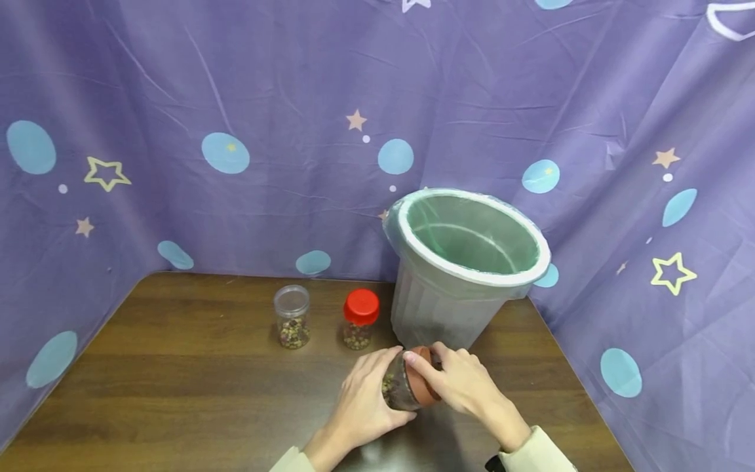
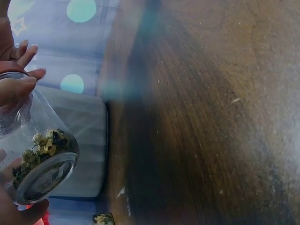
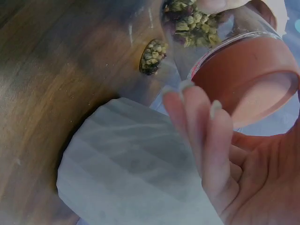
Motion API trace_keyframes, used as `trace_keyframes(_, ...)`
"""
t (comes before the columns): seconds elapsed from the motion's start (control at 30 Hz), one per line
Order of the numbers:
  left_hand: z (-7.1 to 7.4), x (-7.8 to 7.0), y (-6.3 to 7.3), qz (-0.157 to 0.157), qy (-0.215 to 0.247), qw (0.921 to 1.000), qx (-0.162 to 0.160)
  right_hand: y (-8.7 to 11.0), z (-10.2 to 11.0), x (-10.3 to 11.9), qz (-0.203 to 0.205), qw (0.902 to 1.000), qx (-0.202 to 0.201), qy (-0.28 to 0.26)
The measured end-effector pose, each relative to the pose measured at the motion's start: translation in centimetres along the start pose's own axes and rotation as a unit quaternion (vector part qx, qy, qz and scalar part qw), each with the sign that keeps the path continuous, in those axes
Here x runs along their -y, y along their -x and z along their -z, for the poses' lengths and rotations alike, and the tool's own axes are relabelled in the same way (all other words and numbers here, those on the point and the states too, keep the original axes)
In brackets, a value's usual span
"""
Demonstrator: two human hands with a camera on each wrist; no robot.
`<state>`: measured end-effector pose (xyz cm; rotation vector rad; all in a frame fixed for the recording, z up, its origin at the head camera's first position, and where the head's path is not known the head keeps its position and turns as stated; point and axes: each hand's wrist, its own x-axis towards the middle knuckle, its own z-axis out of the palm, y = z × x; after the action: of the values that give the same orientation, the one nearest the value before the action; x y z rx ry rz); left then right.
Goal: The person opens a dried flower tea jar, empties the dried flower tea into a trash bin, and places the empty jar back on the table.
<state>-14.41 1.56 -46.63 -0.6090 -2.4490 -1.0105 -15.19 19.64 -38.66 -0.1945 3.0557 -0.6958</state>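
A clear jar (image 1: pixel 398 388) with dried yellowish-green flower buds inside is held tilted over the table, its orange-brown lid (image 1: pixel 422 380) toward the right. My left hand (image 1: pixel 364 401) grips the jar's body, thumb below and fingers over the top. On the lid side, my right hand (image 1: pixel 472 387) holds the lid between thumb and index finger. From the right wrist, the other fingers (image 3: pixel 218 150) show bent beside the lid. In the left wrist view the buds (image 2: pixel 44 150) lie near the jar's base, and the lid sits at the jar's mouth.
Behind my hands stands a grey bin (image 1: pixel 439 308) with a bag-lined white rim. Left of it are a red-lidded jar (image 1: pixel 361 307) and a jar with a clear grey lid (image 1: pixel 291 318), both partly filled with buds. A purple patterned curtain (image 1: pixel 283 131) borders the wooden table (image 1: pixel 194 387).
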Motion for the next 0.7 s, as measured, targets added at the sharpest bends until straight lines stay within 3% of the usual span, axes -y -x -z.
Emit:
trace_keyframes(0.23,-0.4,-0.1,-0.1,-0.012,-0.013,0.9998,-0.003,0.3,0.1,-0.1,0.017,0.9995,0.013,0.023)
trace_keyframes(0.43,-0.3,-0.1,0.0,-0.011,-0.01,0.9999,-0.005,0.9,0.4,-0.5,0.091,0.9953,0.02,0.027)
trace_keyframes(0.6,-0.1,-0.1,0.1,0.006,0.001,1.0,-0.002,1.2,0.7,-0.9,0.169,0.9851,0.023,0.023)
trace_keyframes(0.7,-0.1,0.0,0.1,0.012,0.005,0.9999,-0.002,1.3,0.8,-1.3,0.194,0.9805,0.02,0.026)
